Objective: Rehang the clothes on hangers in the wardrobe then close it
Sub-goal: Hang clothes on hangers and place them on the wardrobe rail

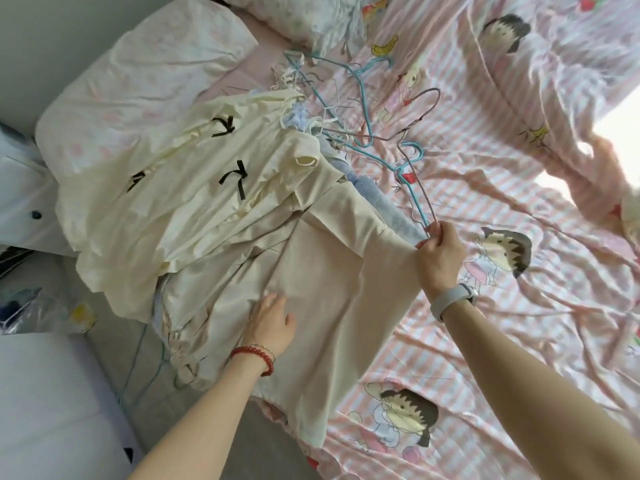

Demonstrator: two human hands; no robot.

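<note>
Beige garment (322,306) spread flat atop the clothes pile — wire hangers (363,109) tangled beyond it.

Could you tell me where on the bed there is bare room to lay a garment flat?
Bare striped sheet lies right of the hanger tangle, and more nearer, right of the right hand. It is crowded left: the cream top with black bows lies on the beige garment under the left hand.

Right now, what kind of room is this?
Most likely a bedroom. There is a bed with a pink striped cartoon sheet, a pillow at its head, and clothes piled on it beside a tangle of wire hangers.
</note>
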